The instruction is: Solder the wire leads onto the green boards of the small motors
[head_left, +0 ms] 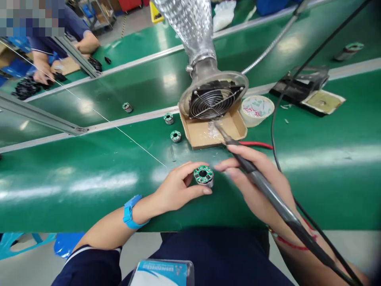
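My left hand (174, 188) grips a small round motor part (204, 174) between thumb and fingers. The part has a green ring-shaped circuit board on top, a dark centre hole and a metal body. In my right hand (256, 200) lies a soldering iron (264, 188), its tip pointing away from me over a cardboard tray (201, 141). The fingertips of that hand are close to the part's right side. A thin pale wire (133, 142) runs from the upper left down to near my left fingers. Two similar parts, a nearer one (175, 136) and a farther one (168, 118), stand beyond.
A fume extractor fan (212, 101) on a foil duct (190, 28) hangs over the tray. Beside it are a white tub (257, 111), red-handled tool (257, 145) and soldering iron stand (309, 93). A black cable (274, 135) crosses the right side. Another person's hand (43, 75) works beyond the partition.
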The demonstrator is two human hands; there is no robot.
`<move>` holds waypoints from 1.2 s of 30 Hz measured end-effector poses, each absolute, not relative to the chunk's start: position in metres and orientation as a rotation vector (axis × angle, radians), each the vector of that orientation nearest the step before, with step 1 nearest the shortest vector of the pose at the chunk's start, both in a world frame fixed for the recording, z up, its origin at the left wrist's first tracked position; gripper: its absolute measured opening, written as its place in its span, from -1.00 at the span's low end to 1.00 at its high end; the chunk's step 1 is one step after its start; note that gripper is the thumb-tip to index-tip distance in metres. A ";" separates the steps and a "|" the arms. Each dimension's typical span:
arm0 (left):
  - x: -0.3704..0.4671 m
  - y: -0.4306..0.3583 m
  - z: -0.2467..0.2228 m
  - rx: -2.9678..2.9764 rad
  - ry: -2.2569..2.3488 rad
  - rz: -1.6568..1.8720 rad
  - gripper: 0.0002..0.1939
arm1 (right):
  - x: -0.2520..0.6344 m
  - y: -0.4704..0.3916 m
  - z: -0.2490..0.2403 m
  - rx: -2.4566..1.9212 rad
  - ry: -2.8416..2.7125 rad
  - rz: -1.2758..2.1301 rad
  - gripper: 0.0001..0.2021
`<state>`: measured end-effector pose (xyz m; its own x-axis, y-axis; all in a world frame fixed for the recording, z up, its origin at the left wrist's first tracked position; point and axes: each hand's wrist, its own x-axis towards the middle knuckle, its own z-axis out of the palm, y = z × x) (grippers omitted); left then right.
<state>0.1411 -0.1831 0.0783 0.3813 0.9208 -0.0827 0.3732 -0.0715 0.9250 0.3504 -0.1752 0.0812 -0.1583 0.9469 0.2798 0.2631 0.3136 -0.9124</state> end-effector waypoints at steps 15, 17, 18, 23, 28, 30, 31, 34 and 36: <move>0.152 -0.193 0.080 1.942 1.035 0.702 -0.47 | 0.357 -0.167 0.089 -1.043 -1.780 1.314 -0.58; 0.152 -0.194 0.080 1.957 1.046 0.696 -0.46 | 0.355 -0.168 0.089 -1.052 -1.801 1.292 -0.62; 0.151 -0.195 0.080 1.964 1.055 0.691 -0.46 | 0.355 -0.168 0.089 -1.052 -1.818 1.281 -0.64; 0.152 -0.197 0.080 1.923 1.093 0.706 -0.47 | 0.351 -0.171 0.087 -0.989 -1.860 1.229 -0.68; 0.152 -0.200 0.078 1.861 1.085 0.727 -0.47 | 0.352 -0.174 0.086 -0.974 -1.853 1.220 -0.66; 0.151 -0.200 0.077 1.852 1.076 0.715 -0.47 | 0.352 -0.173 0.085 -0.951 -1.872 1.212 -0.67; 0.150 -0.200 0.077 1.850 1.070 0.711 -0.47 | 0.352 -0.173 0.085 -0.938 -1.886 1.198 -0.67; 0.149 -0.198 0.075 1.842 1.059 0.692 -0.49 | 0.352 -0.171 0.081 -0.923 -1.923 1.167 -0.68; 0.149 -0.195 0.073 1.846 1.071 0.654 -0.51 | 0.352 -0.171 0.077 -0.950 -1.911 1.165 -0.67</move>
<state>0.1493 -0.1951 0.0725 0.4893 0.8720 0.0124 0.4093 -0.2422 0.8797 0.3522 -0.1710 0.0767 -0.4896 0.8524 0.1837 0.2274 0.3282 -0.9168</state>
